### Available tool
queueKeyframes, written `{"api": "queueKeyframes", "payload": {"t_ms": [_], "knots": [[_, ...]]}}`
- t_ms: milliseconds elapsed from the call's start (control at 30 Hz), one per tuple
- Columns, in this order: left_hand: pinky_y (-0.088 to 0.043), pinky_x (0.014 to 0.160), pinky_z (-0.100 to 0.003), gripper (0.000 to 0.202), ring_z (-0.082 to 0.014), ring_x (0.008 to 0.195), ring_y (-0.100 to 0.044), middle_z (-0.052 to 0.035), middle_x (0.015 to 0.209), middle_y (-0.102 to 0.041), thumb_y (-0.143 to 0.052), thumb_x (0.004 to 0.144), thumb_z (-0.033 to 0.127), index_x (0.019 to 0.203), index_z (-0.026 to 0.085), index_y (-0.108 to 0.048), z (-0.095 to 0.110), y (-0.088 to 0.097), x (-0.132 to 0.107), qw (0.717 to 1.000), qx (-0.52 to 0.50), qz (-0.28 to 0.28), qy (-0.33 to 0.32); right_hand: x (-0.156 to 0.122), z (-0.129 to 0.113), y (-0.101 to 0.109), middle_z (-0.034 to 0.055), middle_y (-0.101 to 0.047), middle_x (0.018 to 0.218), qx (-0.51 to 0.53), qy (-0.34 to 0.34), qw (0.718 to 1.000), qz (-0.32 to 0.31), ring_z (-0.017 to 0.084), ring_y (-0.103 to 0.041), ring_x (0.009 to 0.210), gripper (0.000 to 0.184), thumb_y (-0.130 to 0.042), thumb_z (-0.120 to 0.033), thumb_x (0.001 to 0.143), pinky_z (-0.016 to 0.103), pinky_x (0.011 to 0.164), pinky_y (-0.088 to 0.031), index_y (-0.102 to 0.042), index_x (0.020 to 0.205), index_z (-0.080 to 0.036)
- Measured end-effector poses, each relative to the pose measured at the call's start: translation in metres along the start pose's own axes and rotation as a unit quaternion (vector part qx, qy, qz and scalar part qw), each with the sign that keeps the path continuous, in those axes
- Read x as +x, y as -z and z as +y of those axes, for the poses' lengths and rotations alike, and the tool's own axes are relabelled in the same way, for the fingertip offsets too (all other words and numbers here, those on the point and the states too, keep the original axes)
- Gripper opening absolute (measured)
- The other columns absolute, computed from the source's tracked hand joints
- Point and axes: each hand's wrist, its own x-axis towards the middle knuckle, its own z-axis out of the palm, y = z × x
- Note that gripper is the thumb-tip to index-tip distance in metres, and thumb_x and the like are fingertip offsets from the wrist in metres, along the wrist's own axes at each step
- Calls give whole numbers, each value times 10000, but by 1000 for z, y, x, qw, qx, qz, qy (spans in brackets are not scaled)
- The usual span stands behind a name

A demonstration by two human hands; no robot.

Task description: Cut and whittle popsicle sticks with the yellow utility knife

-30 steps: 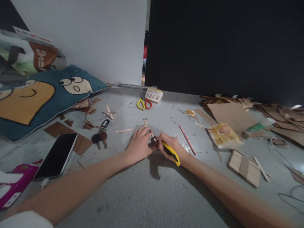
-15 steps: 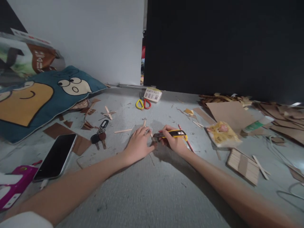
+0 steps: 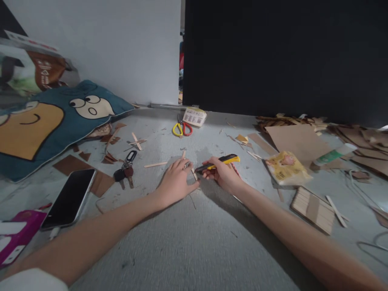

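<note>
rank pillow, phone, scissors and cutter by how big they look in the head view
1. Pillow, though the frame's left edge cuts it off
2. Phone
3. Cutter and scissors, unranked: the right hand covers part of the cutter, and the scissors lie farther away

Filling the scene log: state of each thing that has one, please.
left hand: palm down, fingers over a stick
right hand: closed around knife
knife: gripped, tilted; blade length unclear
phone: face up, screen dark
scissors: lying down; blade opening unclear
keys: clipped together
glue stick: on its side
stick bundle: banded
</note>
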Motion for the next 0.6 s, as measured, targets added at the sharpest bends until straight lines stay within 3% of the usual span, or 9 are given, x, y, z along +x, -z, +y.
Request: {"api": "queueKeyframes", "payload": {"t_ms": [367, 500, 600], "knots": [[-442, 1197, -561, 395, -385, 1453, -500, -171, 1436, -627, -722, 931, 414, 1244, 175, -687, 3, 4, 1, 999, 44, -21, -9, 3, 0, 5, 63, -669, 587, 27, -22, 999, 10, 175, -646, 523, 111, -633, -268, 837, 284, 535, -581, -626, 742, -210], [-459, 1179, -554, 360, -371, 1427, -523, -153, 1391, -649, -712, 940, 419, 1224, 200, -690, 2, 4, 1, 1000, 26, -6, -15, 4, -2, 8, 75, -687, 641, 54, -22, 998, -8, 176, -646, 561, 146, -622, -325, 853, 281, 520, -560, -671, 820, -191], [-450, 1185, -549, 357, -360, 1414, -532, -142, 1397, -650, -709, 942, 439, 1213, 208, -704, 0, 3, 0, 999, 27, 1, -17, 4, -4, 8, 41, -669, 651, 45, 23, 999, 3, 164, -611, 537, 225, -630, -420, 867, 278, 491, -509, -660, 899, -199]]}}
